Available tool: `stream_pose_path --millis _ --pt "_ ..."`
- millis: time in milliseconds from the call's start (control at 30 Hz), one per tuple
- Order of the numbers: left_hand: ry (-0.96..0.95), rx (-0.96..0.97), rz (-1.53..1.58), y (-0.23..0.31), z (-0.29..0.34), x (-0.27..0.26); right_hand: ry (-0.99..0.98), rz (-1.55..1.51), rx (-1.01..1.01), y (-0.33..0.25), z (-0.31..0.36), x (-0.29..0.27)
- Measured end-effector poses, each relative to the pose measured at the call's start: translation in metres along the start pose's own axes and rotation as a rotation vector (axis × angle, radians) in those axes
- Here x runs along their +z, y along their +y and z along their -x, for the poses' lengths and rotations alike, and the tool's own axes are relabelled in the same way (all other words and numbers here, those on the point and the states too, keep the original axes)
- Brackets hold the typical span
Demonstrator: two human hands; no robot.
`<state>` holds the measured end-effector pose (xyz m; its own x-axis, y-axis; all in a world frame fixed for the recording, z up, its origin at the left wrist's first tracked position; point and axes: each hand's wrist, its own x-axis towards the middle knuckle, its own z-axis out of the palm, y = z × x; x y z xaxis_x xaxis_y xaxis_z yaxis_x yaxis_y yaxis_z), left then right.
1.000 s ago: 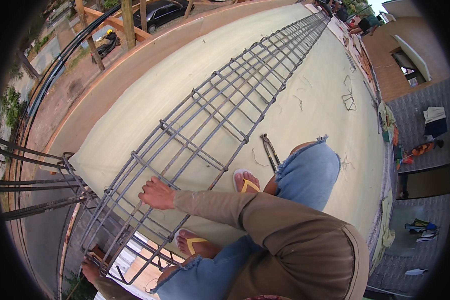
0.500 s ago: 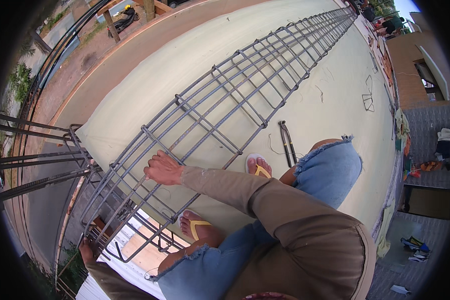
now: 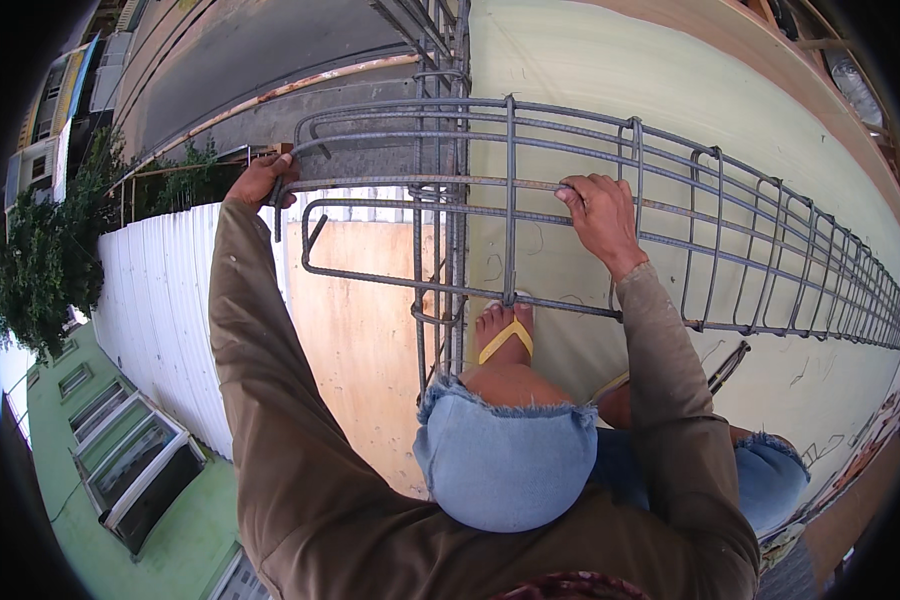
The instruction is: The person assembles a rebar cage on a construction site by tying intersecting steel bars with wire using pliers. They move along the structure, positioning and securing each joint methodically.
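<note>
A long reinforcing-steel cage (image 3: 511,150) of ribbed bars and square stirrups stretches from the middle off to the far right. Its hooked bar ends stick out at the left. My left hand (image 3: 260,182) is closed round the bent end of a middle rebar (image 3: 380,183). Farther right along that same rebar, my right hand (image 3: 602,215) has its fingers curled onto it beside a stirrup. Pincers (image 3: 730,366) lie on the pale surface, partly hidden behind my right forearm.
Upright column bars (image 3: 440,300) cross the cage at the slab's left edge. Beyond that edge are an orange-tan board (image 3: 355,330), a white corrugated sheet (image 3: 170,270) and a road below. My foot in a yellow-strapped sandal (image 3: 505,335) stands close to the cage. Loose wire bits lie about.
My view has swung left toward the cage's end. My left hand has come into full view at the hooked rebar end. My right hand still rests on the cage.
</note>
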<state>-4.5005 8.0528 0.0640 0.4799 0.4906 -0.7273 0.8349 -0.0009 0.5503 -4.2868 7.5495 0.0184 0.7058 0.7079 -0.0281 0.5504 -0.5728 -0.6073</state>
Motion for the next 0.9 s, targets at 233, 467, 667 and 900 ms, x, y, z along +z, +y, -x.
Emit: stream_pose_path --millis 233,467,667,900 --pt "-0.034 0.015 -0.039 -0.006 -0.005 -0.008 -0.028 -0.007 0.004 -0.005 -0.005 -0.002" --pt "-0.098 0.033 0.066 -0.011 -0.01 -0.016 -0.071 0.005 0.025 -0.01 -0.005 -0.004" --pt "-0.076 0.044 0.032 -0.013 -0.005 -0.016 -0.11 0.036 0.028 -0.006 -0.007 -0.004" --pt "0.022 0.25 -0.44 -0.012 -0.012 -0.018 -0.134 -0.007 0.039 -0.009 0.002 -0.004"
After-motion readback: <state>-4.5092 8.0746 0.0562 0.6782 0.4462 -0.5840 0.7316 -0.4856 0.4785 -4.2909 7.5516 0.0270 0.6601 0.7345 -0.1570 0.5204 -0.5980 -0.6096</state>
